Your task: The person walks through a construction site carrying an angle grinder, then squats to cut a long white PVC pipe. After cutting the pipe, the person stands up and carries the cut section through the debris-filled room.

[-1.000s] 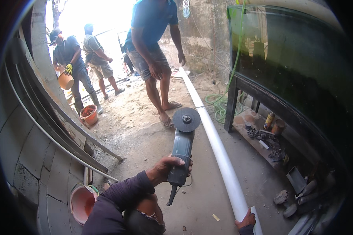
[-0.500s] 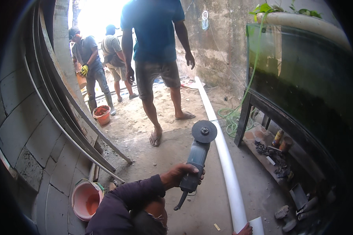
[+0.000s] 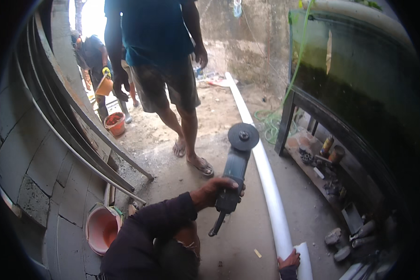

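My left hand (image 3: 215, 190) is wrapped round the body of a grey angle grinder (image 3: 234, 168). The grinder is held up over the floor, its dark round disc (image 3: 250, 134) pointing away from me and its cord end toward me. To its right lies a long white pipe (image 3: 265, 175), running from the lower edge toward the far wall. At the near end, my right hand (image 3: 290, 259) grips the pipe, its fingers curled over it. Against that hand is a shorter white pipe piece (image 3: 304, 262), partly cut off by the frame's lower edge.
A person in a blue shirt (image 3: 154, 39) stands just ahead in sandals. Farther back, another wears yellow gloves (image 3: 106, 72) near an orange bucket (image 3: 115, 123). A pink bucket (image 3: 94, 228) stands left, beside leaning boards. At right is a glass tank (image 3: 350, 70) over a cluttered shelf (image 3: 308, 163).
The view has tipped downward. The blue-shirted person has stepped closer and turned. More of my right hand shows on the pipe; my left still holds the grinder up.
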Tool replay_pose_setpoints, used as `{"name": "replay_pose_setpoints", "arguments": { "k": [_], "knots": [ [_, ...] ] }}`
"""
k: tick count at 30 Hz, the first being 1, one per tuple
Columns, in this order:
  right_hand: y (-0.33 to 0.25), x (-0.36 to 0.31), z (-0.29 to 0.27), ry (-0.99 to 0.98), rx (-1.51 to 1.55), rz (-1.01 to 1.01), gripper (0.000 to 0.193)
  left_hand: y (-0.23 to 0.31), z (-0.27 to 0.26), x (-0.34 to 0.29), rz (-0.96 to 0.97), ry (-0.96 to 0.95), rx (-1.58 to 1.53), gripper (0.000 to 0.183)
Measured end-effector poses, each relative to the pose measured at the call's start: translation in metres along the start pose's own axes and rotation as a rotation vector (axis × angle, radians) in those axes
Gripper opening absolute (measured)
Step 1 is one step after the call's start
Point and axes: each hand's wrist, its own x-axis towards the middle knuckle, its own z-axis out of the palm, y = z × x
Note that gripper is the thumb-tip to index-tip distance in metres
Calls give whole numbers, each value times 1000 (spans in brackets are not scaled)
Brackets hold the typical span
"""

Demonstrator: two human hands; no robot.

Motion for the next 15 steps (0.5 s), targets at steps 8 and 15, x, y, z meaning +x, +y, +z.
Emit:
{"name": "replay_pose_setpoints", "arguments": {
  "k": [8,15],
  "knots": [
    [16,3,-1,-108,125,-19,85,4,-1,6,19,39,126,53],
    [49,-18,22,-71,163,-8,97,10,9,4,3,81,247,55]
  ]
}}
